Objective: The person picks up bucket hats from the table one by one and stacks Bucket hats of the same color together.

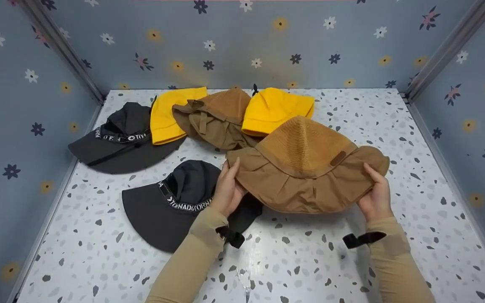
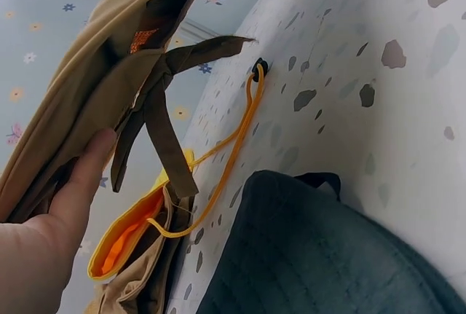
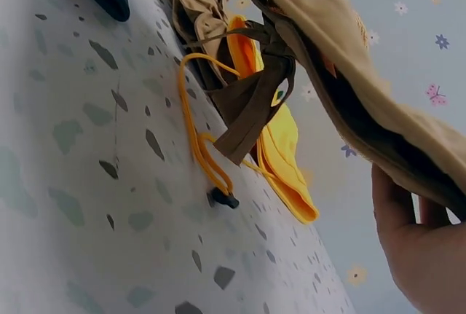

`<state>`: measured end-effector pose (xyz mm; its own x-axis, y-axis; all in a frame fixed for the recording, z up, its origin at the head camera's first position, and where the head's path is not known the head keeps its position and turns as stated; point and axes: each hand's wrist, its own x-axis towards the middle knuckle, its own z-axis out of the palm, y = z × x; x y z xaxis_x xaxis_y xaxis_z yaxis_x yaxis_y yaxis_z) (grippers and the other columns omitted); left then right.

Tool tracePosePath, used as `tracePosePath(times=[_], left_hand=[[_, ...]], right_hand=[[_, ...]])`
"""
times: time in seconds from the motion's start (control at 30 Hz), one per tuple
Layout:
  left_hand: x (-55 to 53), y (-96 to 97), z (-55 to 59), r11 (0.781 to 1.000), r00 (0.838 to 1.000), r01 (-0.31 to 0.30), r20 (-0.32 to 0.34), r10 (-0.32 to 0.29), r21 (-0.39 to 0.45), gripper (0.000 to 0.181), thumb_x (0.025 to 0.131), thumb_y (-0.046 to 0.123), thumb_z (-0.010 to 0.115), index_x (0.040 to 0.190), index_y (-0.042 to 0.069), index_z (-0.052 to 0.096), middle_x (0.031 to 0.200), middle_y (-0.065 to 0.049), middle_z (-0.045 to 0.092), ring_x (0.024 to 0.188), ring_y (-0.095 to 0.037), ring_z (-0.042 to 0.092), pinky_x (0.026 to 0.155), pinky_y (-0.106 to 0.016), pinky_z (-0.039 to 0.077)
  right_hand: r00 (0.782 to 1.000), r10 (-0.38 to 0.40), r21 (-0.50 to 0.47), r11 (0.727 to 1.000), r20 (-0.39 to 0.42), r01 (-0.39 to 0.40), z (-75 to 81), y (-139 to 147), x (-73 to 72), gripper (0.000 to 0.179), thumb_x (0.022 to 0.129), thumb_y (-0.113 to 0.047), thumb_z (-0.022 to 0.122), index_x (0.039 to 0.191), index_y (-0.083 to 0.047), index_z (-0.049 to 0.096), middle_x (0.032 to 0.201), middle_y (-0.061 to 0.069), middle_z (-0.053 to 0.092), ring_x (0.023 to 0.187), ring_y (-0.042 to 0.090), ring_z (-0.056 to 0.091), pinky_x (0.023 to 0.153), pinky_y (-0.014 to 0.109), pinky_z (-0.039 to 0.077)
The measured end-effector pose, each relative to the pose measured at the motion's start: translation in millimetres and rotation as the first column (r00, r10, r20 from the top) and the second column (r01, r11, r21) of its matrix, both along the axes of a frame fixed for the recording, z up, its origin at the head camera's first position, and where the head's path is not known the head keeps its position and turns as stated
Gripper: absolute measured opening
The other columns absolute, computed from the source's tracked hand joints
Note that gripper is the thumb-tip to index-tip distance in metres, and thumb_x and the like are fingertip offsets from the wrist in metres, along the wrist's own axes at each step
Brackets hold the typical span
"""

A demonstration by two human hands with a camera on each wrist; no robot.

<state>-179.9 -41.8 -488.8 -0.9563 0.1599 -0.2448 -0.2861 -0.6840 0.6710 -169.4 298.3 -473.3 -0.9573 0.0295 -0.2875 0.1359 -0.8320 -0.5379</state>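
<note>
A brown sun hat (image 1: 310, 189) with a ribbed tan crown and a pleated brim is held up above the table, its small leather patch facing me. My left hand (image 1: 228, 191) grips the left side of the brim, thumb on top. On the opposite side, my right hand (image 1: 376, 193) pinches the brim the same way. Brown fabric ties (image 2: 167, 139) hang from beneath the hat in the left wrist view. Below and left of it, a black wide-brimmed hat (image 1: 150, 219) with a lettered band lies on the table, partly covered by my left arm.
Along the back lie another black hat (image 1: 116, 158), a yellow hat (image 1: 169, 118), a second brown hat (image 1: 225, 107) and another yellow hat (image 1: 276, 109), overlapping in places. A yellow cord (image 3: 191, 124) with a dark toggle trails on the speckled table (image 1: 427, 252). Flower-patterned panels (image 1: 242, 46) enclose the table.
</note>
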Motion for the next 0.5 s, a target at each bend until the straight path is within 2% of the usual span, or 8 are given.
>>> tracePosePath(times=[0.07, 0.2, 0.3, 0.37, 0.5], left_hand=[[0.4, 0.9, -0.1, 1.0, 1.0, 0.008, 0.007, -0.008, -0.014, 0.056, 0.108, 0.03, 0.039, 0.159, 0.028, 0.015, 0.158, -0.009, 0.034, 0.141, -0.029, 0.04, 0.113, -0.045, 0.038], [0.3, 2.7, -1.4, 0.998, 0.999, 0.023, 0.025, -0.021, -0.065, 0.048, 0.108, 0.033, 0.036, 0.155, 0.024, 0.027, 0.153, -0.009, 0.041, 0.137, -0.027, 0.044, 0.108, -0.043, 0.042], [0.0, 4.7, -2.8, 0.993, 0.999, 0.034, 0.033, -0.03, -0.11, 0.04, 0.108, 0.033, 0.037, 0.145, 0.019, 0.04, 0.138, -0.006, 0.053, 0.122, -0.022, 0.055, 0.096, -0.037, 0.047], [-0.4, 6.7, -3.8, 0.99, 0.999, 0.038, 0.033, -0.034, -0.133, 0.03, 0.108, 0.032, 0.039, 0.133, 0.017, 0.047, 0.124, -0.003, 0.058, 0.109, -0.018, 0.059, 0.087, -0.034, 0.049], [0.5, 10.9, -5.4, 0.984, 0.999, 0.049, 0.026, -0.045, -0.169, 0.019, 0.107, 0.027, 0.043, 0.119, 0.014, 0.05, 0.109, 0.0, 0.061, 0.097, -0.015, 0.061, 0.08, -0.032, 0.051]], right_hand=[[1.0, 0.0, 0.01, 1.0, -0.004, 0.001, 0.4, 4.8, 2.0, 0.019, 0.102, -0.009, 0.051, 0.12, -0.013, 0.048, 0.113, 0.0, 0.06, 0.105, 0.014, 0.06, 0.093, 0.027, 0.052], [1.0, -0.007, 0.026, 1.0, -0.013, 0.007, 0.8, 15.0, 5.9, 0.019, 0.102, -0.008, 0.051, 0.12, -0.013, 0.05, 0.113, 0.0, 0.062, 0.105, 0.014, 0.062, 0.093, 0.027, 0.052], [0.999, -0.018, 0.028, 0.999, -0.036, 0.019, 0.5, 23.2, 9.7, 0.019, 0.102, -0.007, 0.05, 0.12, -0.013, 0.05, 0.113, 0.001, 0.062, 0.105, 0.015, 0.062, 0.093, 0.028, 0.052], [0.999, -0.025, 0.036, 0.999, -0.042, 0.027, 0.6, 28.5, 12.2, 0.019, 0.102, -0.006, 0.05, 0.119, -0.013, 0.051, 0.112, 0.001, 0.063, 0.104, 0.015, 0.063, 0.093, 0.028, 0.052], [0.998, -0.043, 0.06, 0.997, -0.039, 0.046, 0.0, 38.1, 16.9, 0.019, 0.101, -0.006, 0.051, 0.119, -0.014, 0.052, 0.111, 0.0, 0.063, 0.104, 0.014, 0.062, 0.093, 0.027, 0.052]])
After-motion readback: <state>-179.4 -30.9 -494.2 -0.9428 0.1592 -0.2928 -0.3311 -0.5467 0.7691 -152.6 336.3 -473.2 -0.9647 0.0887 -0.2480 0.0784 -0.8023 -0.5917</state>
